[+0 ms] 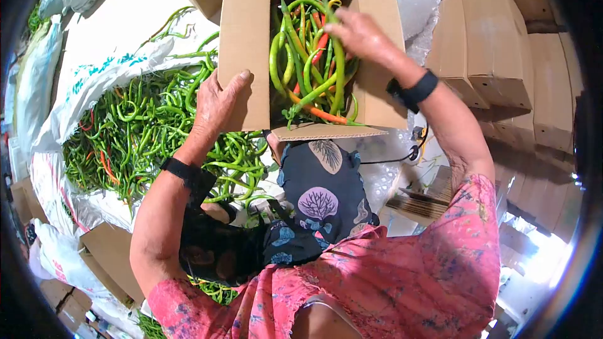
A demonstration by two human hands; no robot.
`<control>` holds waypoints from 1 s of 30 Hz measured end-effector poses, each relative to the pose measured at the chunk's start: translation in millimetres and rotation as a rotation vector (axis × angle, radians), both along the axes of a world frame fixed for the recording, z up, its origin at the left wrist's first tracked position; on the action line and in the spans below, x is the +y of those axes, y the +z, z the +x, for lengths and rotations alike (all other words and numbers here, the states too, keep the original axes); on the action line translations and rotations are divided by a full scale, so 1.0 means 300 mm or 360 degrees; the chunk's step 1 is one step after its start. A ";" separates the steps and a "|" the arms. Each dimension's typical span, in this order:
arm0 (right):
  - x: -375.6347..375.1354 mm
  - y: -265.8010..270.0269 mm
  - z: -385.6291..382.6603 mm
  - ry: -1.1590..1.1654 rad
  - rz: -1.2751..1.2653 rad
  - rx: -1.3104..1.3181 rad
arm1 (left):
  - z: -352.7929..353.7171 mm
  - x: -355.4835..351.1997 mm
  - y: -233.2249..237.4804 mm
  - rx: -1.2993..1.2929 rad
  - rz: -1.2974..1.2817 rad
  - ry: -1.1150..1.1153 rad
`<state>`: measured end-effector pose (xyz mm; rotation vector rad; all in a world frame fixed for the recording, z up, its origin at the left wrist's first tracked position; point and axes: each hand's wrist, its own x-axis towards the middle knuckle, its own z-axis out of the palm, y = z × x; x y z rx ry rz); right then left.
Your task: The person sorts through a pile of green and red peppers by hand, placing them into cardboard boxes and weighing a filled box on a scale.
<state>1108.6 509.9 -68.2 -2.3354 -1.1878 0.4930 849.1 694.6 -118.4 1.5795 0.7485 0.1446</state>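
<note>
An upright cardboard box (pixel 246 44) with its flaps spread stands before me, filled with long chili peppers (pixel 308 56), mostly green with some red and orange. My left hand (pixel 218 102) grips the box by its left flap, thumb on the near face and the other fingers hidden behind. Over the right side of the box is my right hand (pixel 361 32), slightly blurred. Its fingers are loosely bent and apart, with the tips at the upper peppers; I see no pepper enclosed in them.
To the left, a large white sack (pixel 53 132) lies opened around a heap of green chili peppers (pixel 141 129). Stacked cardboard boxes (pixel 496 37) line the right side. Bubble wrap (pixel 418 0) lies behind the box. Flattened cardboard (pixel 421 204) is on the floor at right.
</note>
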 end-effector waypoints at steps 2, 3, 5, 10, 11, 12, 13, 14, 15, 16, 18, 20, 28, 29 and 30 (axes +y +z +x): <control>-0.004 -0.034 -0.017 -0.0039 -0.0135 -0.0249 | 0.006 -0.007 0.020 0.0021 0.0012 -0.0001; 0.001 -0.041 -0.032 -0.0071 -0.0267 -0.0493 | 0.005 -0.007 0.026 0.0046 0.0028 0.0006; 0.026 0.016 -0.088 -0.0029 -0.0189 -0.0559 | -0.002 -0.001 0.021 0.0043 0.0028 -0.0003; 0.135 -0.081 -0.137 0.0013 0.0035 -0.0438 | 0.004 -0.009 0.035 0.0014 -0.0054 -0.0006; 0.166 -0.086 -0.157 -0.0030 -0.0066 -0.0384 | 0.004 -0.006 0.023 0.0027 -0.0025 -0.0014; 0.194 -0.092 -0.175 -0.0075 -0.0165 -0.0326 | 0.005 -0.004 0.023 0.0043 0.0005 -0.0023; 0.209 -0.122 -0.178 -0.0113 -0.0027 -0.0394 | 0.003 -0.007 0.029 -0.0015 -0.0045 0.0015; 0.213 -0.124 -0.153 -0.0117 -0.0019 -0.0400 | -0.002 -0.005 0.031 -0.0021 -0.0036 0.0011; 0.215 -0.121 -0.116 -0.0193 -0.0137 -0.0296 | -0.008 -0.001 0.029 0.0015 -0.0067 0.0004; 0.212 -0.114 -0.087 -0.0263 -0.0255 -0.0196 | -0.016 0.006 0.023 0.0045 -0.0099 0.0002; 0.156 -0.026 -0.071 -0.0268 -0.0270 -0.0474 | -0.033 -0.002 -0.054 -0.0028 0.0030 0.0017; 0.077 -0.045 -0.016 -0.0185 -0.0069 -0.1090 | -0.033 -0.012 -0.027 0.0009 -0.0001 0.0010; 0.194 0.157 -0.005 -0.0002 -0.0118 -0.1500 | -0.028 -0.013 0.007 -0.0019 -0.0010 0.0034; 0.226 0.205 -0.014 -0.0065 -0.0057 -0.1384 | -0.029 -0.013 0.014 -0.0018 -0.0005 0.0014; 0.246 0.228 -0.017 -0.0130 0.0001 -0.1271 | -0.029 -0.013 0.017 -0.0021 -0.0001 -0.0009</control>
